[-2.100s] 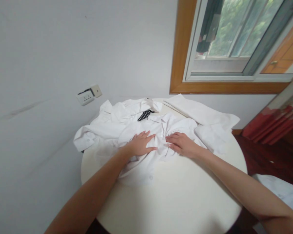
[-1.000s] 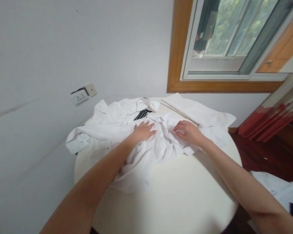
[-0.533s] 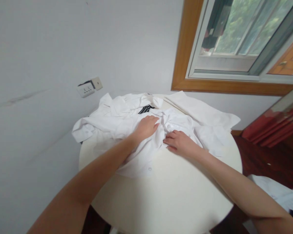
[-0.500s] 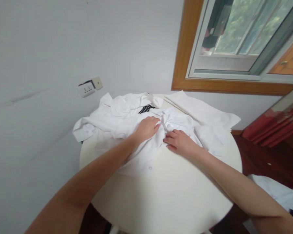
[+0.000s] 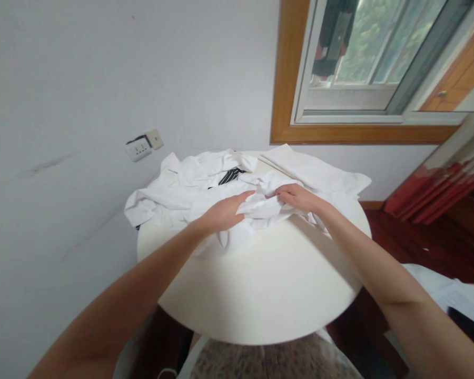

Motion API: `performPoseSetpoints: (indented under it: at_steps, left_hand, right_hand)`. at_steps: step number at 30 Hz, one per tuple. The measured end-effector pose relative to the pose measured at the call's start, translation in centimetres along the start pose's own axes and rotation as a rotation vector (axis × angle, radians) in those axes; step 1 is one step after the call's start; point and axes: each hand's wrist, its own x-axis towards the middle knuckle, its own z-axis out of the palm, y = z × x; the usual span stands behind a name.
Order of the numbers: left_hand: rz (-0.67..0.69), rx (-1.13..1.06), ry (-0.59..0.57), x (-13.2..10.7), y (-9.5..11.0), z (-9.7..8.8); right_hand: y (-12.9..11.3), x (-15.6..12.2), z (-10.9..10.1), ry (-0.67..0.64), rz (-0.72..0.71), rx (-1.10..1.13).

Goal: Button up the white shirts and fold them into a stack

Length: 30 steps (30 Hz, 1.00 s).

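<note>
Works a white garment (image 5: 263, 209) with both hands on the round worktop (image 5: 256, 284), just nearer than the striped black cloth (image 5: 229, 177). Curls the close-set fingers of the right hand (image 5: 296, 198) over the fabric, seemingly pinching it; holds the thumb of the left hand (image 5: 223, 213) apart from its fingers, with fabric between, though cannot tell whether gripped. Looks far from settled: bunched and creased, lying neither flat nor squared. Seems done only with the flat, layered white cloth (image 5: 318, 169), right of the striped black cloth; leaves a second rumpled garment (image 5: 193, 171) loose to its left.
</note>
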Motion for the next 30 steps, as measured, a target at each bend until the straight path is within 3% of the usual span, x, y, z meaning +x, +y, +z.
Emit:
performPoseSetpoints:
  at_steps: [4,6,8,11,13,15,17,20,22,25,28,30]
  left_hand:
    - [-0.028,-0.036,0.052,1.2,-1.8,-1.7]
    - [-0.071,0.135,0.15,1.2,-2.1,-1.6]
    - [-0.03,0.355,0.265,0.6,-1.6,-1.0]
    - [0.127,0.564,0.36,-1.1,0.4,0.5]
    - [0.254,0.61,0.305,-2.7,2.2,1.4]
    - [0.334,0.619,0.184,-4.2,4.0,2.4]
    - [0.272,0.613,0.096,-5.5,5.5,3.2]
    - [0.043,0.59,0.085,-7.1,6.6,4.2]
    - [-0.048,0.57,0.112,-7.6,6.5,4.6]
    - [-0.077,0.528,0.177,-7.9,5.2,5.0]
    - [-0.065,0.465,0.244,-7.8,3.2,5.3]
    - [-0.048,0.451,0.275,-7.6,2.0,5.2]
  right_hand:
    - [-0.6,0.5,0.6,0.171,0.051,-0.207]
    - [-1.2,-0.1,1.5,0.298,0.01,-0.363]
    - [-1.9,-1.4,2.4,0.359,-0.039,-0.497]
    - [-2.9,-4.1,3.7,0.239,-0.194,-0.537]
    - [-3.4,-5.6,4.7,0.096,-0.288,-0.492]
    - [-3.7,-6.5,5.6,0.02,-0.28,-0.475]
    - [-3.9,-6.8,6.4,0.012,-0.193,-0.512]
    - [-4.0,-6.3,7.2,0.006,-0.058,-0.585]
    - [-4.0,-5.8,7.5,-0.001,-0.007,-0.613]
    - [-3.9,-5.3,7.0,-0.027,-0.021,-0.58]
    - [-3.9,-5.6,5.2,-0.059,-0.077,-0.487]
    - [-3.8,-6.1,3.4,-0.014,-0.111,-0.411]
